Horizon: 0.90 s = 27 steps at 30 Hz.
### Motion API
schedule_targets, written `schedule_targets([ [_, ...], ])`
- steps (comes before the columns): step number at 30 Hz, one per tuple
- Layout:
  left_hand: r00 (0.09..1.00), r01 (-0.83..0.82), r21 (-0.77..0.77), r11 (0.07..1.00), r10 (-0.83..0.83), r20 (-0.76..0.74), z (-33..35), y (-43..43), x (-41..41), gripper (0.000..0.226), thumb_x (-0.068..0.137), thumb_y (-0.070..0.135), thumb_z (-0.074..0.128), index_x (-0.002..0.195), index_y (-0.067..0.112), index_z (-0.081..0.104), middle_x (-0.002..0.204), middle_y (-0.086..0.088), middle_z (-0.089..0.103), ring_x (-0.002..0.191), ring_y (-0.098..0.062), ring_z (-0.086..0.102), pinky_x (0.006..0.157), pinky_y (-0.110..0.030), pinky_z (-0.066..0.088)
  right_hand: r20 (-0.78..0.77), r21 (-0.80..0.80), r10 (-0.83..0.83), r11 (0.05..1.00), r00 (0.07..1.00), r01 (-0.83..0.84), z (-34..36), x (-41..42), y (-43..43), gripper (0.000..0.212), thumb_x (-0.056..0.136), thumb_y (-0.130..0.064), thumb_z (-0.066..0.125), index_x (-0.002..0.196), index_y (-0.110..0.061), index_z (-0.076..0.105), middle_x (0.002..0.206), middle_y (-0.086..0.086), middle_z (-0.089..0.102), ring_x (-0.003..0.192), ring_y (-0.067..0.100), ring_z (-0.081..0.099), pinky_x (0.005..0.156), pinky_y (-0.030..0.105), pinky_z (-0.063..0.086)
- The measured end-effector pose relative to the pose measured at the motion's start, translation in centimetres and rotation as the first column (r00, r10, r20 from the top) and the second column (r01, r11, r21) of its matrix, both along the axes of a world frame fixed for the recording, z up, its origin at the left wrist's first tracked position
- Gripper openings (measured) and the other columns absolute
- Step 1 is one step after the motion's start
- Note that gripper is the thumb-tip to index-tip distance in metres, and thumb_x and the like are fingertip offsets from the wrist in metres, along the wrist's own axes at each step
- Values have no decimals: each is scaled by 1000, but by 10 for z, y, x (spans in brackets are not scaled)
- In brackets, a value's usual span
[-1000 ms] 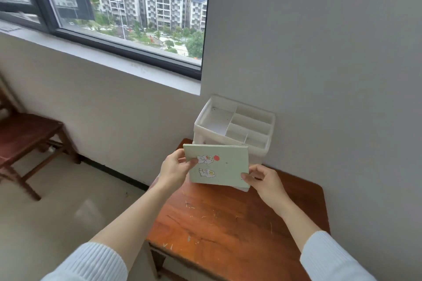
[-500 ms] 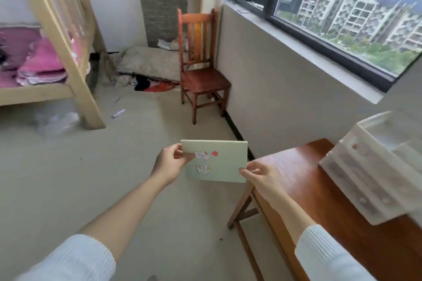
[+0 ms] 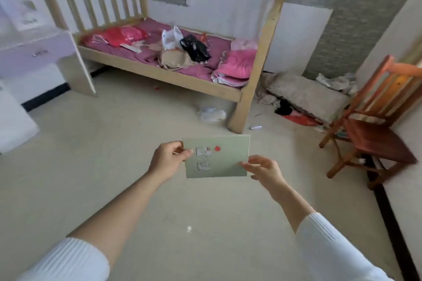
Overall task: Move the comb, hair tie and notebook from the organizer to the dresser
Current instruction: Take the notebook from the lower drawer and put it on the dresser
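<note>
i've swung from the desk w/ organizer to face the room, both hands, left hand [image 3: 167,158] & right hand [image 3: 265,170], still pinching the notebook [image 3: 217,156], heading for the dresser [image 3: 34,52] at left.

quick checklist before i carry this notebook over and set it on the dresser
1. Pale green notebook with sticker-like pictures held in both hands: ok. The left hand pinches its left edge and the right hand its lower right corner.
2. Notebook closed and roughly level: ok, its cover faces up.
3. Lilac dresser with a metal drawer pull in view: ok, at the far left, beside the wooden slatted bed.
4. Free spot on the dresser top: cannot tell, the top is blurred and partly out of frame.
5. Floor between the hands and the dresser: ok, bare beige floor; the litter lies by the bed's foot post.
6. Comb and hair tie already moved: cannot tell, neither is visible.
</note>
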State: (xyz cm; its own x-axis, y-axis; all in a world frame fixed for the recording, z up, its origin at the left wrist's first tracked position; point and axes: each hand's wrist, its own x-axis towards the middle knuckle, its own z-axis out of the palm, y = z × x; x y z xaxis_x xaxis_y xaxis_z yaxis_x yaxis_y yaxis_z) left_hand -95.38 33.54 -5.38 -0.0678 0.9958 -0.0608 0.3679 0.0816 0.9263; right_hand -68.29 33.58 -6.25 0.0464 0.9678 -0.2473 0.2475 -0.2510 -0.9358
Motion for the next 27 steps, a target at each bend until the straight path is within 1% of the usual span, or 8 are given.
schedule_targets([
  [4,988,-154,22,988,154,-22,11,31,-116,6,83,20,69,85,20,74,70,5,71,50,3,58,56,-27,41,-35,-8,146,989,989,-146,3,-116,73,13,80,-17,74,86,-6,68,86,5,62,79,18,57,65,28,45],
  [8,958,-286,19,958,286,-28,14,73,-214,7,82,23,70,87,24,75,80,3,76,67,-13,71,61,-29,42,-44,-7,284,959,958,-284,5,-224,155,11,80,-18,74,83,-10,68,87,3,63,83,16,58,66,29,45],
  [11,933,-360,18,933,360,-8,11,117,-281,9,82,22,69,90,21,75,85,-1,77,72,-17,73,64,-29,42,-56,11,360,933,931,-360,4,-297,224,9,79,-20,75,80,-15,67,85,0,63,83,14,58,68,28,45],
  [14,907,-422,28,906,421,21,5,176,-351,10,83,19,69,90,17,75,86,-3,77,72,-16,74,62,-27,44,-39,39,451,892,892,-450,3,-373,306,9,78,-23,75,75,-18,69,82,-4,64,80,11,59,68,27,47],
  [17,887,-457,3,889,456,71,13,224,-402,12,83,15,69,93,14,75,82,-5,76,65,-9,72,56,-15,46,-38,27,501,865,864,-501,9,-434,370,10,78,-23,75,82,-15,70,85,-3,66,82,12,60,71,30,47],
  [20,848,-518,-16,855,516,124,26,284,-468,12,82,11,69,91,13,76,83,-13,76,69,-22,71,61,-25,47,-49,8,551,834,833,-551,20,-513,448,16,79,-22,74,90,-11,71,89,0,68,85,14,61,73,31,47],
  [22,820,-556,-21,831,553,148,33,316,-510,10,81,11,71,90,11,76,82,-13,75,65,-22,67,62,-28,48,-78,10,583,812,809,-584,31,-563,490,15,79,-22,74,90,-12,70,87,-2,68,84,14,60,75,31,46],
  [27,762,-610,-71,789,608,220,43,382,-613,5,80,14,72,79,16,76,79,-4,78,67,-19,70,54,-14,52,-158,-8,625,773,764,-634,41,-681,576,20,77,-25,75,94,-15,72,98,0,70,94,17,61,83,35,45],
])
